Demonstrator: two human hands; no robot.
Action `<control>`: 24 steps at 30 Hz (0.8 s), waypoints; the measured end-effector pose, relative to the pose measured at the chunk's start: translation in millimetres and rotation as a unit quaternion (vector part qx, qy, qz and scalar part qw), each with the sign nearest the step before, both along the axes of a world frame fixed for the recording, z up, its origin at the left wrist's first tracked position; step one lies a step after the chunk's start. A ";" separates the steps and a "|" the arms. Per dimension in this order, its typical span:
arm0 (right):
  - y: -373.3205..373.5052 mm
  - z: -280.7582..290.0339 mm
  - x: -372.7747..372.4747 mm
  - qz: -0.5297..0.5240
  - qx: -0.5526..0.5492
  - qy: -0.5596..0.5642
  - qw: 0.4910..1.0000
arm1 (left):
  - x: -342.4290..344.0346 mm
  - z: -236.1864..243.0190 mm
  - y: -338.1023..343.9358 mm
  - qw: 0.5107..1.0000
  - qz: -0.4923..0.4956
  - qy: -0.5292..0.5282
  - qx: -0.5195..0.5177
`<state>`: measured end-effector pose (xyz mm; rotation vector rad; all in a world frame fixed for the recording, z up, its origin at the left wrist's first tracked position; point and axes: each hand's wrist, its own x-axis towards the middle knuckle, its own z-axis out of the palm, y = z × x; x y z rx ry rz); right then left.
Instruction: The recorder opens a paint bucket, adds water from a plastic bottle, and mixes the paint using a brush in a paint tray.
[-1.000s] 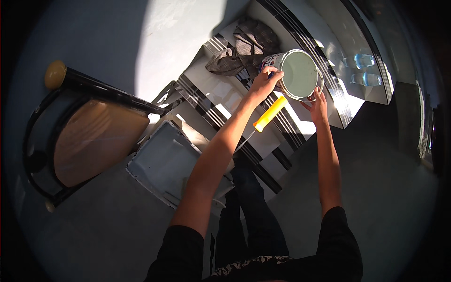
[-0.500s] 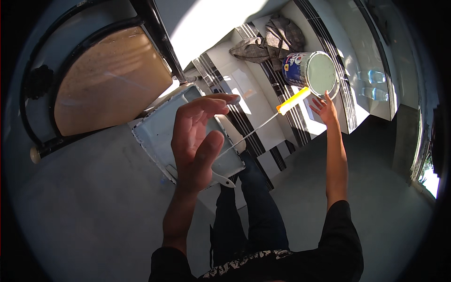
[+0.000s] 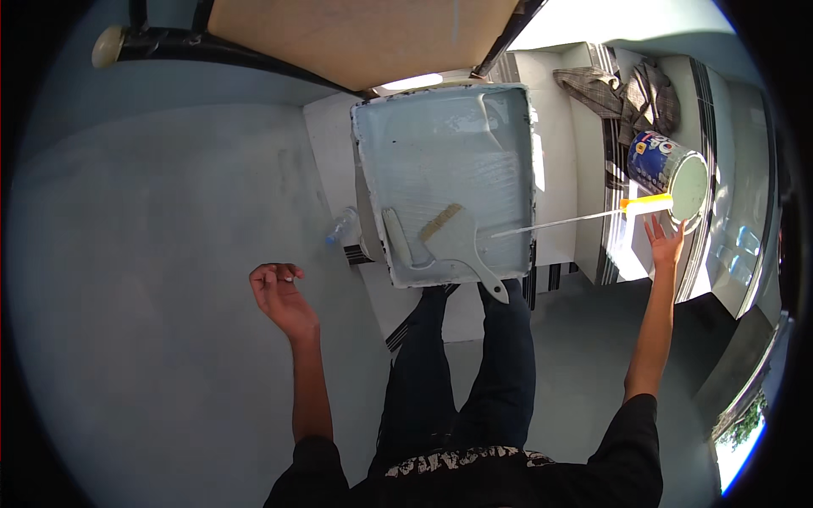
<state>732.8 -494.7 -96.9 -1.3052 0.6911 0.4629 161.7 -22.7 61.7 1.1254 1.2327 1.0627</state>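
- Paint can (image 3: 666, 173): open, tipped well over on its side, its pale green contents facing outward. It lies to the right of the paint tray (image 3: 445, 135), well apart from it, on the striped sheet.
- Right hand (image 3: 664, 242): fingers spread flat, reaching up just under the can's rim. It clasps nothing, and whether the fingertips touch the rim cannot be told. Judgement: an open palm gives poor control over a tilted can, so a slip could let it roll and spill paint over the sheet.
- Stirring stick (image 3: 576, 218): a thin pale rod with a yellow end at the can's mouth, running left toward the tray's right edge. Nothing visibly holds it. Judgement: it may drop or swing, flicking paint onto the floor between can and tray.
- Left hand (image 3: 284, 296): loosely curled, empty, hanging in the air left of the tray and well apart from it. Judgement: it is too far away to steady the can quickly.
- Paint roller (image 3: 402, 241) and brush (image 3: 461, 241): lying in the tray's near corner, the brush handle overhanging the rim. Judgement: a knee could knock it out.
- Crumpled cloth (image 3: 622, 93): beyond the can, right of the tray.
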 end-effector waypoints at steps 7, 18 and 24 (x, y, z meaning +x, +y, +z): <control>-104.9 -18.4 -68.4 0.067 -0.268 0.047 0.960 | -126.3 -161.9 -116.6 0.943 0.124 0.126 -0.282; -85.8 -37.4 -260.2 0.430 -0.521 0.177 0.716 | -286.5 -528.8 -215.0 0.829 0.044 0.253 -0.496; -69.4 -34.5 -240.0 0.477 -0.499 0.151 0.708 | -228.8 -635.5 -214.2 0.814 0.177 0.028 -0.553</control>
